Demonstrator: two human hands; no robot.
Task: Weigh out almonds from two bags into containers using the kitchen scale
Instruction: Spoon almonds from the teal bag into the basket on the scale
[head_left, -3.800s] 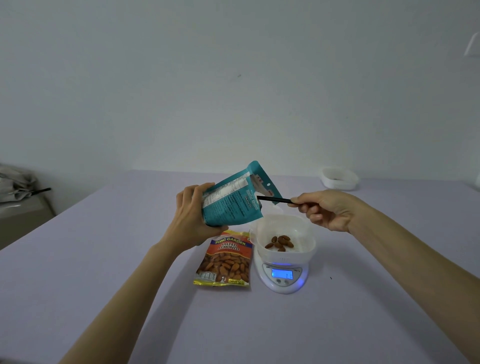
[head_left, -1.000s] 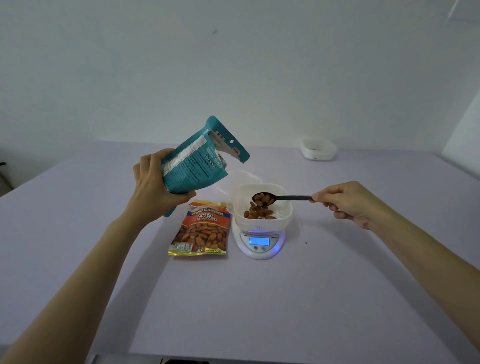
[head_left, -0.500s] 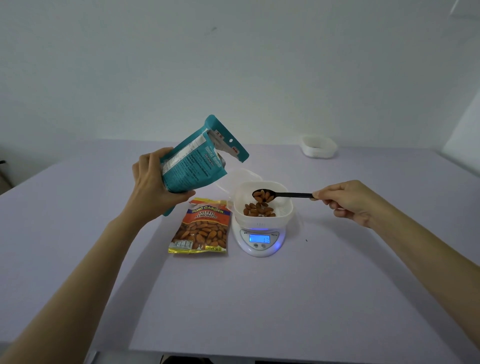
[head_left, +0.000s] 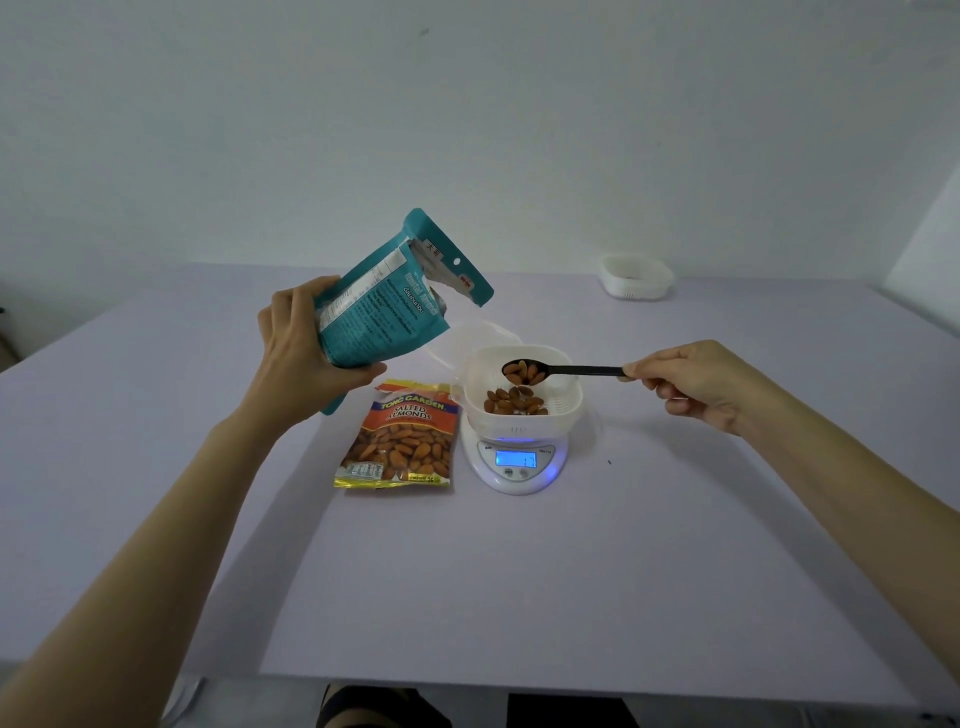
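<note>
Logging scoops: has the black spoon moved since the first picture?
Yes: the black spoon went from inside the teal bag rightward to above the container on the scale.

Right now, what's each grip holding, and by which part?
Left-hand grip wraps the opened teal foil almond bag around its lower half; right-hand grip pinches the black plastic spoon, loaded with almonds, by its handle's end.

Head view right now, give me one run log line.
left hand: holds teal bag tilted | right hand: holds black spoon of almonds over white container on scale | salted almonds bag: flat on table
</note>
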